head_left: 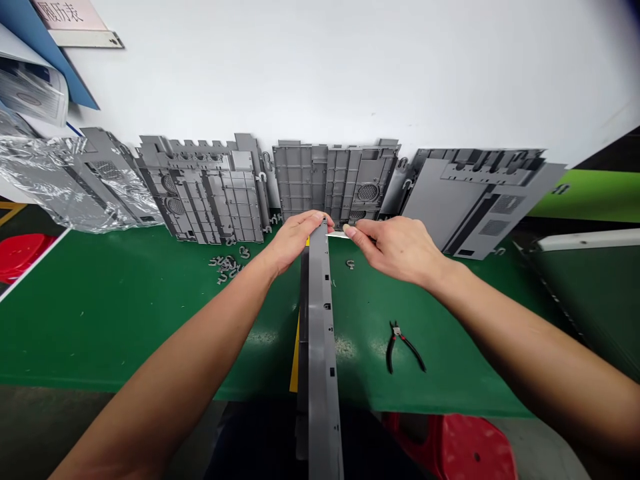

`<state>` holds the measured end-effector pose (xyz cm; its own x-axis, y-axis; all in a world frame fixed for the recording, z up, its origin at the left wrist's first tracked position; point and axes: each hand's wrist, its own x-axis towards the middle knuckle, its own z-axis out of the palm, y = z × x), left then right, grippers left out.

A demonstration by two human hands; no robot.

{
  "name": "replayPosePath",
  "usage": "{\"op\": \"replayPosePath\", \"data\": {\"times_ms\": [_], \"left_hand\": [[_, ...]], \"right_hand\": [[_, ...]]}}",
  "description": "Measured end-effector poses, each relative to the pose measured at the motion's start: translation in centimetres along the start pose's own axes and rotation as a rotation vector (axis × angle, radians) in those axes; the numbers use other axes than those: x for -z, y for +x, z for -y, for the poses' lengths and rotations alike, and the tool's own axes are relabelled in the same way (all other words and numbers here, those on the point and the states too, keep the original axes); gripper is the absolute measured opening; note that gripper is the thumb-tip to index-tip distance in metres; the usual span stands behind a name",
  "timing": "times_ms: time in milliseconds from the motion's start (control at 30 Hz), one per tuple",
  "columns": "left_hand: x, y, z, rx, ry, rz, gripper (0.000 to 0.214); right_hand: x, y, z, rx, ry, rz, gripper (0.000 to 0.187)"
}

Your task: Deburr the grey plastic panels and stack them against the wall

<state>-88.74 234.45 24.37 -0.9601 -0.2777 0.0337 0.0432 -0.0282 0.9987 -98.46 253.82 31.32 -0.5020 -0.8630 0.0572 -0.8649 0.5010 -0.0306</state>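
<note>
Grey plastic bar [320, 347] running out over green mat [125, 333], far end up under my hands. Left hand [295, 241] closing over bar's far end, fingers curling round edge, pinning it. Right hand [395, 250] nearly closed, fingertips [350, 231] pinching small white slip [339, 235] against bar's end. Best: even pressure, bar square, no twist. Black-handled pliers [393, 350] lying on mat, right of bar, untouched.
</note>
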Motion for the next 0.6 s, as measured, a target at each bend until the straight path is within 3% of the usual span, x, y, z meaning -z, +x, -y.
{"op": "replayPosePath", "data": {"times_ms": [600], "left_hand": [[-0.12, 0.2, 0.02, -0.001, 0.018, 0.001, 0.037]], "right_hand": [[-0.27, -0.33, -0.38, 0.076, -0.137, -0.021, 0.057]]}}
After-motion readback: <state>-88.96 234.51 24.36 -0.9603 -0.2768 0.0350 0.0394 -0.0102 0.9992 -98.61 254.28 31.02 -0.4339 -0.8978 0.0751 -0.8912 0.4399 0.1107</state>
